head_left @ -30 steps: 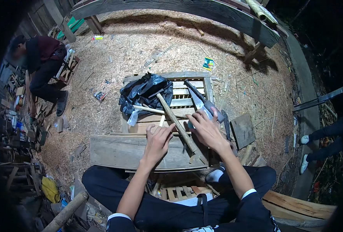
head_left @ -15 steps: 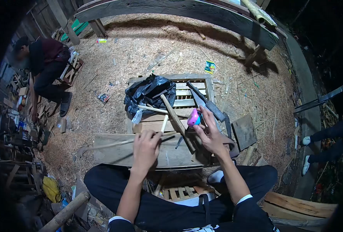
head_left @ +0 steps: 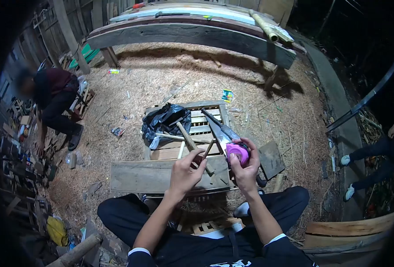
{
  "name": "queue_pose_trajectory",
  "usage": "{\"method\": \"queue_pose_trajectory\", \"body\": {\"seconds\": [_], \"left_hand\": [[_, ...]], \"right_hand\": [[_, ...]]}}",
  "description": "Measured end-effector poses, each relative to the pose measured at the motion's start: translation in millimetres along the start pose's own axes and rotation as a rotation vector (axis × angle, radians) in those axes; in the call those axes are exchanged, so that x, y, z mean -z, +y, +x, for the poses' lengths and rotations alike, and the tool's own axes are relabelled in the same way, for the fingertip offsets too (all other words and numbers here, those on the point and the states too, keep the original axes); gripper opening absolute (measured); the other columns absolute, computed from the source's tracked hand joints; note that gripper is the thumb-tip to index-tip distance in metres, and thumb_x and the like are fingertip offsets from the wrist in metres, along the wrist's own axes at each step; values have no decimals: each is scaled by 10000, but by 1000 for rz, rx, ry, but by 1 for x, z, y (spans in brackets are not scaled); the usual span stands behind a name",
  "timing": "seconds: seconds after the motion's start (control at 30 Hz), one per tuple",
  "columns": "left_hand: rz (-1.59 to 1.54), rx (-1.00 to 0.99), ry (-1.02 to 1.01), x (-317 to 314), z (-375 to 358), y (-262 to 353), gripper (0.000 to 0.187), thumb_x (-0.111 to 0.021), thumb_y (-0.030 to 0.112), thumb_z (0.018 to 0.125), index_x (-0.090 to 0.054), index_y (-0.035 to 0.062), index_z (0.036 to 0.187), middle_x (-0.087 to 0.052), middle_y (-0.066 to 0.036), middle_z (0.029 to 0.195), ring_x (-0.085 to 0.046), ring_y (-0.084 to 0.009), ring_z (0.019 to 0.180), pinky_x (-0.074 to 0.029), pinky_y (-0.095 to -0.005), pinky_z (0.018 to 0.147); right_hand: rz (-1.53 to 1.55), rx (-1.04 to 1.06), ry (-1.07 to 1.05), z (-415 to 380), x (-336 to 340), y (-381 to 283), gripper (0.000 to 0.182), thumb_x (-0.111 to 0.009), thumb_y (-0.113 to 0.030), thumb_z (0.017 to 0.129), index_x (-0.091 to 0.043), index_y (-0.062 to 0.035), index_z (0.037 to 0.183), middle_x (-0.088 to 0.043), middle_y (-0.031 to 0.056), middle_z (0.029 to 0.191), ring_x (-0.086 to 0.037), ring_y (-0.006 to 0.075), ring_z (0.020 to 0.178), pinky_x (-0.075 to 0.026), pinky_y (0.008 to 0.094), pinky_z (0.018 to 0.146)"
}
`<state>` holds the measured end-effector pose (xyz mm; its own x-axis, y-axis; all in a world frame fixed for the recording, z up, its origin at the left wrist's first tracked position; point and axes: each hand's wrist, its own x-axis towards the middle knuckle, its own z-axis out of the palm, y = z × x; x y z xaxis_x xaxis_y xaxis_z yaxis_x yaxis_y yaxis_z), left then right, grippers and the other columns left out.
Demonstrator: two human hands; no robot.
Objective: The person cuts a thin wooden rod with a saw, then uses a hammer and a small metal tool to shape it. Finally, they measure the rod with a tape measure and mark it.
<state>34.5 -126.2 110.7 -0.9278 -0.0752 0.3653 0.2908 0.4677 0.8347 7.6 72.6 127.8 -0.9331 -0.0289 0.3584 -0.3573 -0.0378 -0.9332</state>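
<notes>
Left of the plank [head_left: 130, 178], shavings-strewn floor [head_left: 117, 102] runs fairly open to a crouching person [head_left: 54, 100]. Over the plank, the left hand [head_left: 186, 174] curls, pinching a thin stick [head_left: 209, 148], its lower end hidden. Just past the plank's right end, the right hand [head_left: 247, 173] grips a pink tape measure [head_left: 236, 151], partly covering a saw [head_left: 217, 134]; farther right, a kerb [head_left: 332, 89] borders darkness.

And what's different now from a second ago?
The right hand has raised a pink tape measure; the left hand has lifted a thin stick off the board. The view has tilted upward. The black plastic bag and crouching person stay put.
</notes>
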Motion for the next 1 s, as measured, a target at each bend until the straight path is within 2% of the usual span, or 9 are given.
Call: {"method": "queue_pose_trajectory", "body": {"seconds": [0.07,0.13,0.33,0.5,0.6,0.67,0.8,0.87,1.0], "left_hand": [[-133,8,-7,-11,1,12,333,-769,105,911,-717,32,1231,-773,-155,858,-759,-214,721,-589,-349,667],[-178,-9,-27,-20,0,23,341,-770,98,904,-721,22,1232,-777,-160,843,-766,-210,721,-588,-340,671],[-242,-22,-172,-36,-5,47,359,-759,84,901,-721,15,1251,-777,-180,865,-780,-225,763,-599,-338,684],[-213,-57,-181,-46,-9,51,388,-762,90,901,-712,4,1276,-773,-227,944,-791,-285,841,-609,-367,710],[-188,-92,-169,-49,-9,49,388,-767,94,902,-715,-2,1275,-766,-249,973,-790,-300,864,-608,-368,720],[-192,-154,-133,-50,-7,46,429,-748,39,895,-709,25,1322,-770,-159,836,-717,-124,682,-563,-297,660],[-250,-165,-110,-49,-4,43,419,-748,27,899,-712,21,1316,-774,-160,844,-713,-117,686,-562,-294,663],[-250,-108,-122,-46,-2,42,421,-753,14,903,-709,19,1321,-783,-165,866,-723,-123,704,-565,-293,670],[-181,-96,-218,-30,5,42,473,-746,-17,908,-685,57,1371,-794,-177,955,-758,-139,803,-587,-299,721]], "right_hand": [[-23,-3,27,-3,2,-14,552,-674,-70,965,-483,-13,1480,-571,154,1400,-567,228,1287,-499,366,1075],[-68,169,96,-5,2,-22,527,-665,-74,966,-498,-9,1461,-578,153,1393,-569,235,1290,-497,367,1079],[-320,318,84,-11,13,-32,450,-682,-110,933,-583,3,1357,-619,208,1337,-609,358,1265,-483,438,1077],[-438,455,101,-15,19,-30,440,-670,-116,943,-580,6,1356,-622,215,1321,-627,373,1218,-493,453,1057],[-460,412,62,-17,23,-29,498,-660,-115,952,-528,-5,1420,-612,218,1329,-626,371,1211,-494,454,1057],[-367,340,45,-22,21,-29,534,-655,-110,954,-493,-11,1453,-600,223,1353,-618,377,1226,-487,457,1067],[-382,284,10,-28,16,-33,614,-642,-90,955,-412,-19,1520,-556,241,1433,-582,390,1293,-463,464,1098],[-270,194,19,-30,17,-35,581,-646,-97,953,-450,-15,1494,-531,254,1467,-557,405,1333,-443,464,1122],[-467,167,-141,-37,22,-34,473,-648,-198,980,-562,-11,1406,-575,247,1416,-561,392,1338,-433,459,1122]]}}
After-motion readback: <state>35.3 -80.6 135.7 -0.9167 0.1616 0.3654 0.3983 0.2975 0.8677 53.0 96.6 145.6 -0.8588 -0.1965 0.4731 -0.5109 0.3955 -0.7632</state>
